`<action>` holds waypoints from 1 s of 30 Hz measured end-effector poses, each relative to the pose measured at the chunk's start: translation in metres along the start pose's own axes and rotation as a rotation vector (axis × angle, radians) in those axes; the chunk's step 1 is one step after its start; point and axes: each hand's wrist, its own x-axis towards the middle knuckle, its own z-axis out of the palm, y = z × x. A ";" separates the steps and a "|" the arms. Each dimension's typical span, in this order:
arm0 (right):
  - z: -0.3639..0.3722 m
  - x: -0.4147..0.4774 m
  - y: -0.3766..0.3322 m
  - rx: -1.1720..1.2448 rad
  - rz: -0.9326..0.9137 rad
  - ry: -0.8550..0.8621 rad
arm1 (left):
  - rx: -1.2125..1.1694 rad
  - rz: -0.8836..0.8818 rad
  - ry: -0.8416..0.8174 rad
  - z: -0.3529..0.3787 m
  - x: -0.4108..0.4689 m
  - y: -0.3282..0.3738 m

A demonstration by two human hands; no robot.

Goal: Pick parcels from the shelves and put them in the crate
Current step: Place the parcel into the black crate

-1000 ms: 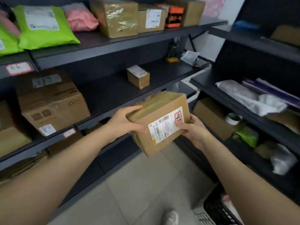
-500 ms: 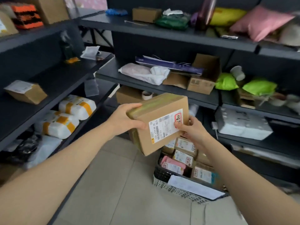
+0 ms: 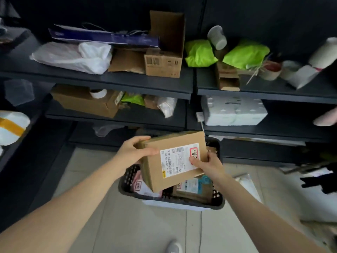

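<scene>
Parcel now lower, above crate on tiled floor by shelves; left hand, right hand fingers round it

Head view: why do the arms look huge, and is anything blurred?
Head view: the wide-angle lens stretches the arms toward the corners; edges smear, as at the taped parcel at left; the box label in the middle is fairly sharp; soft light, no glare.

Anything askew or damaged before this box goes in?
The held box looks intact. On the upper shelf, a small carton lies with its end open, and a paper cup sits tilted among green bags.
</scene>
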 end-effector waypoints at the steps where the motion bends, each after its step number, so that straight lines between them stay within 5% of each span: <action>1: -0.002 0.009 0.012 -0.001 0.017 0.013 | 0.017 -0.011 -0.016 0.009 0.012 -0.008; 9: -0.014 0.078 0.132 -0.004 0.236 0.259 | 0.175 -0.192 -0.243 0.096 0.095 -0.088; 16: -0.007 0.095 0.168 -0.338 0.468 0.343 | 0.120 -0.236 -0.248 0.145 0.142 -0.173; 25: -0.014 0.091 0.182 -0.850 0.057 0.311 | 0.507 -0.031 -0.266 0.158 0.144 -0.193; 30: -0.018 0.091 0.167 -1.011 -0.018 0.215 | 0.671 0.043 -0.321 0.139 0.148 -0.175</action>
